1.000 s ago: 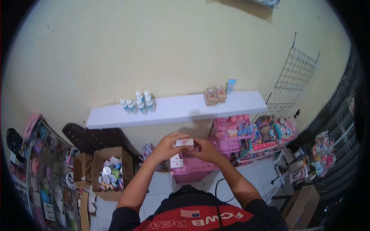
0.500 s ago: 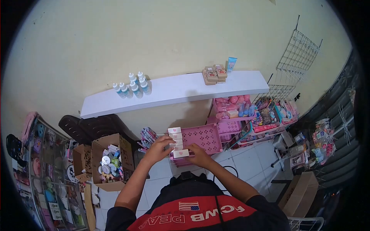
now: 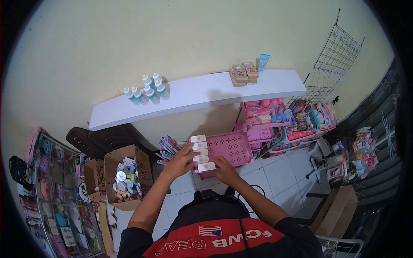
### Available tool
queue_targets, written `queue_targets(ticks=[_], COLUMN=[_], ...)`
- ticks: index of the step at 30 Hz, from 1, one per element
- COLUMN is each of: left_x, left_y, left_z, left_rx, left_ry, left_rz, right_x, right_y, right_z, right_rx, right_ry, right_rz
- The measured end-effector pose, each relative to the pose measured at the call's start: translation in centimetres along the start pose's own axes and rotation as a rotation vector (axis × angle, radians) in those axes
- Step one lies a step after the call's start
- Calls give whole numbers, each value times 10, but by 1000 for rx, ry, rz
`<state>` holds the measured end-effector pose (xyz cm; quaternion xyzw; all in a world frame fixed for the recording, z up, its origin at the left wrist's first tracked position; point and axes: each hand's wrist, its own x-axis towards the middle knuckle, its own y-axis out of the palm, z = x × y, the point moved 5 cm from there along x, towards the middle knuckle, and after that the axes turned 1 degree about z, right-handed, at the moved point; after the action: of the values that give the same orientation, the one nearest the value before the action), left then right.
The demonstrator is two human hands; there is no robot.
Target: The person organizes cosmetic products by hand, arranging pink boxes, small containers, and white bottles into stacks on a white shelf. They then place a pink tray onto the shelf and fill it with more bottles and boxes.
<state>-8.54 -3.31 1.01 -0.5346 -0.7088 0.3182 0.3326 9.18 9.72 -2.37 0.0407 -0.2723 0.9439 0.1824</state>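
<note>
Several small white boxes [image 3: 206,166] with pink hearts form a row along the left side of a pink perforated plastic tray [image 3: 230,147]. My left hand [image 3: 179,164] rests against the left ends of the middle boxes, its fingers apart. At the right end of the nearest box, my right hand [image 3: 226,171] grips the corner between thumb and fingers. The fingertips of both hands are partly hidden.
A white shelf [image 3: 193,93] carries white bottles [image 3: 148,91], small brown boxes [image 3: 241,76] and a blue tube [image 3: 263,62]. An open carton [image 3: 148,172] of mixed goods stands left; a pink rack [image 3: 262,134] and a stocked basket [image 3: 301,124] stand right.
The view has shifted slightly. My right hand stays at the nearest box's right end, while my left hand has slid a little along the row, uncovering more of the boxes.
</note>
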Motion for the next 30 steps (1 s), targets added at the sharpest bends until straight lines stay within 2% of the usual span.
queue_targets(ticks=[13,15,18,20,21,23,24,26,30], left_x=[4,6,9,9,9,-1,-2,-7,-10], left_y=[-2,-4,-7,0,10,44,45,49,73], left_z=[13,15,23,37,48,86,81,75,84], left_rx=[-46,-61,20,-163,-163,-667,-665,-885,-776], left_ry=[26,30,-18,-161,-159,-469,-465,-598,-526], left_rz=[5,15,28,97,102,89,94,4,-2], right_x=[-5,-2,2,4,5,-1,-2,-5,-5], right_y=[22,30,34,38,41,53,56,64,69], right_z=[-21,-23,-17,-16,-17,-26,-26,-30,-27], right_rx=[97,-39,-50,-48,-47,-84,-124,-151,-168], right_ry=[160,207,157,184,205,173,137,135,225], right_rz=[-94,-1,-89,-44,0,-43,-82,-102,-98])
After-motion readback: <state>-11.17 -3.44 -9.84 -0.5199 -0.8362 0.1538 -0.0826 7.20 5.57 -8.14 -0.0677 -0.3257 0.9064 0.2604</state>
